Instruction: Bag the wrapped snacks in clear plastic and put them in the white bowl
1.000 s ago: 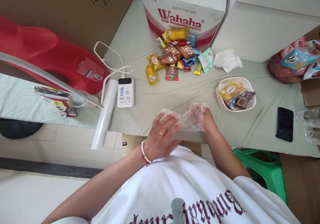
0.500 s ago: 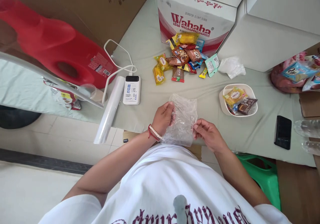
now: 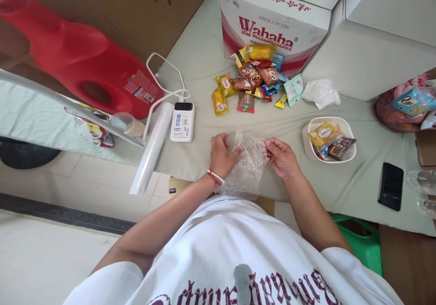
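A crinkled clear plastic bag (image 3: 250,164) lies at the table's front edge, close to the white shirt. My right hand (image 3: 281,157) pinches its upper right edge between thumb and fingers. On the other side, my left hand (image 3: 223,155) is open, thumb spread from the curled fingers. The thumb tip is at the bag's left edge; whether it presses on the plastic I cannot tell. Beyond the bag sits a heap of wrapped snacks (image 3: 250,76). To the right stands a white square bowl (image 3: 308,148) holding several wrapped snacks.
A power bank (image 3: 183,125) with a white cable and a roll of clear film (image 3: 151,153) lie left, near a big red jug (image 3: 91,69). A Wahaha carton (image 3: 272,14) stands behind the snacks. Rightward are crumpled white plastic (image 3: 322,93) and a black phone (image 3: 391,187).
My left hand has loosened from the bag and its fingers have spread. My right hand has moved up with the bag's edge. The view has shifted slightly.
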A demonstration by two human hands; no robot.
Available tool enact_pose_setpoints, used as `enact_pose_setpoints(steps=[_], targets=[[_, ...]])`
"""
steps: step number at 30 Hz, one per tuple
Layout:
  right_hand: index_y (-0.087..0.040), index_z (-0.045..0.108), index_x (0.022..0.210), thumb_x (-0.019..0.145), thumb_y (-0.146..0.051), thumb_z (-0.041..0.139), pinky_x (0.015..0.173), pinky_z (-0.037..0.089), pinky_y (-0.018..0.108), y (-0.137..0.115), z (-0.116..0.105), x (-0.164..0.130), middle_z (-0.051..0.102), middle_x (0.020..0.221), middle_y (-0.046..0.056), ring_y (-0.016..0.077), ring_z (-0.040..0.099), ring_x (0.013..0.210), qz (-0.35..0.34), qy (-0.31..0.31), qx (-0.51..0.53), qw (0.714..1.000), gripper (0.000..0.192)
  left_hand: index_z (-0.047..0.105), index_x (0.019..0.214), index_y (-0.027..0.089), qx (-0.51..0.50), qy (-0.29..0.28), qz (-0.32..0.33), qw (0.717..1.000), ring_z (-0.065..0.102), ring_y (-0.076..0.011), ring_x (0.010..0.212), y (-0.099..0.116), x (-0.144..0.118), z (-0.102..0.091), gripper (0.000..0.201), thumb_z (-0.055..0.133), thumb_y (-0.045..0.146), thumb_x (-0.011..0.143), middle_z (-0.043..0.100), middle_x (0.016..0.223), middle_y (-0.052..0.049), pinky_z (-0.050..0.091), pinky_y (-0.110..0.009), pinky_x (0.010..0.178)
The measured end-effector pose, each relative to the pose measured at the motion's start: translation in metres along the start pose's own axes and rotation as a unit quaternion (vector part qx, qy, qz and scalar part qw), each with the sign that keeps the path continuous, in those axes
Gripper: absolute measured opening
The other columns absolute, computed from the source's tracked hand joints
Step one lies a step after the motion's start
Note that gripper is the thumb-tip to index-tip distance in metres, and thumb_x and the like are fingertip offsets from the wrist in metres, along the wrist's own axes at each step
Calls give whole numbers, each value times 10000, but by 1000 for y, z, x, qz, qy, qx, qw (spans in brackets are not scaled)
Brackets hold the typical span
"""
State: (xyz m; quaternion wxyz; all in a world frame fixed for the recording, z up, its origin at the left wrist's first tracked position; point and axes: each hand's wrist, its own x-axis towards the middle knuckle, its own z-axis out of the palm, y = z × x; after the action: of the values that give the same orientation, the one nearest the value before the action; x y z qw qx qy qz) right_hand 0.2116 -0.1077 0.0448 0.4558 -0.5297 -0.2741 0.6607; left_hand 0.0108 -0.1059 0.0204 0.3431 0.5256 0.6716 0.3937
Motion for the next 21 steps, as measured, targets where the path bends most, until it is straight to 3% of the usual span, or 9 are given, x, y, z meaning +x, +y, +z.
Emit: enact_pose_setpoints(steps=[2,3,5,7,9,14,21], targets=[[-213,667,746,651,-572,911,503,376,220,1,6,-2,559,697,-31,88,448,591,-2,-5,9,1000,444,596,995,196,45,83,97,991,585,-225,940,5,-5,-8,358,783,404,771,615,1033,-86,502,-378,815],[-213,669,751,666,-573,900,511,388,222,2,9,-4,566,709,-28,89,458,599,-7,-4,10,1000,436,610,932,200,41,72,132,988,584,-224,924,10,-8,-10,272,749,403,815,621,973,-78,497,-375,819],[-214,680,772,693,-578,874,538,424,232,2,15,-8,597,752,-15,101,494,635,-22,-2,0,1000,420,621,815,209,-7,-35,152,988,572,-184,786,22,-16,-12,238,665,424,909,608,802,-37,482,-333,748],[-218,691,797,707,-593,846,579,468,252,1,21,-13,630,801,2,120,530,680,-35,-1,-23,999,416,650,808,204,-76,-150,111,980,565,-152,711,32,-21,-8,277,661,457,920,625,754,-17,460,-290,668],[-224,702,837,698,-589,840,617,497,273,0,26,-16,647,824,10,132,546,699,-47,3,-43,998,414,676,849,194,-151,-192,47,969,579,-140,708,37,-21,-2,292,697,483,883,668,789,-14,458,-269,644],[-229,715,907,681,-510,859,633,489,274,-6,21,-18,644,819,1,119,533,676,-57,10,-61,996,388,677,831,180,-276,-192,-62,940,542,-107,616,30,-14,2,332,753,503,819,638,702,25,462,-256,630],[-224,712,908,750,-533,825,591,460,246,-5,21,-25,630,849,2,133,520,742,-75,-9,-127,989,364,684,795,177,-264,-202,-70,940,501,-107,589,27,-19,-5,338,694,510,849,617,667,22,410,-260,604]])
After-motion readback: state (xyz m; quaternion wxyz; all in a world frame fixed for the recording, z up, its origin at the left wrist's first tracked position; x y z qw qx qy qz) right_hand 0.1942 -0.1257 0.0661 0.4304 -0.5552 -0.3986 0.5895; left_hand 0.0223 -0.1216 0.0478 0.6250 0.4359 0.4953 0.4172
